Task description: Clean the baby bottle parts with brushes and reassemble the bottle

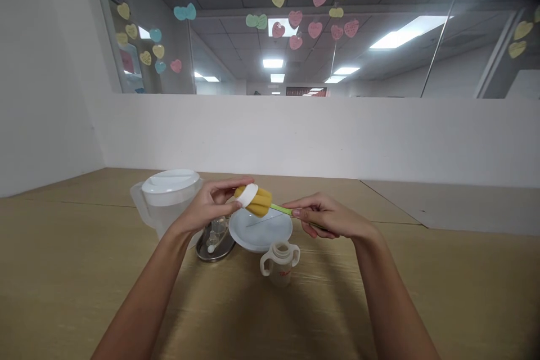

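A yellow sponge brush head (262,202) with a white band is held up over a white bowl (261,235). My left hand (211,202) pinches its banded end between thumb and fingers. From the other end runs a green handle (280,209), and my right hand (323,215) is closed around it. The bowl appears to hold clear liquid. In front of the bowl a two-handled bottle (281,264) with red lettering stands upright, its top uncovered.
A lidded, translucent pitcher (169,202) stands at the left behind my left wrist. Beside the bowl, a metal tray (216,248) holds a clear bottle top with a tube. A white wall (295,135) with a window above borders the wooden table (337,304).
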The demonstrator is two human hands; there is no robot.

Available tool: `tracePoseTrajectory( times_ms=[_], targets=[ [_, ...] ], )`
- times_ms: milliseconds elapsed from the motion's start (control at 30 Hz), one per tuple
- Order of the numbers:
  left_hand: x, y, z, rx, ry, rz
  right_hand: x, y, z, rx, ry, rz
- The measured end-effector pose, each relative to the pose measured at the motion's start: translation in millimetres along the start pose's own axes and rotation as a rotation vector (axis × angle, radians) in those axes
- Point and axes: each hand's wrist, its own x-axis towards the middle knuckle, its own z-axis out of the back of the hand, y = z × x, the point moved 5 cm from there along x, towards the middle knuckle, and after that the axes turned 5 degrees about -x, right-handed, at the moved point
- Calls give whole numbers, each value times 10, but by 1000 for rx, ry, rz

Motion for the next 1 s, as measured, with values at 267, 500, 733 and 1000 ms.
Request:
tracePoseTrajectory(
  times_ms=[267, 500, 733, 1000],
  targets=[
    [136, 285, 20, 128, -345, 100, -6, 275, -16, -494, -356, 149],
    [79, 86, 297, 671, -543, -121, -200, 166, 187, -589, -505, -23],
    [73, 87, 30, 803, -303, -57, -9, 298, -47, -684, -414, 98],
    [69, 104, 1, 798, -280, 1, -48, 285, -4, -659, -464, 65]
  ],
)
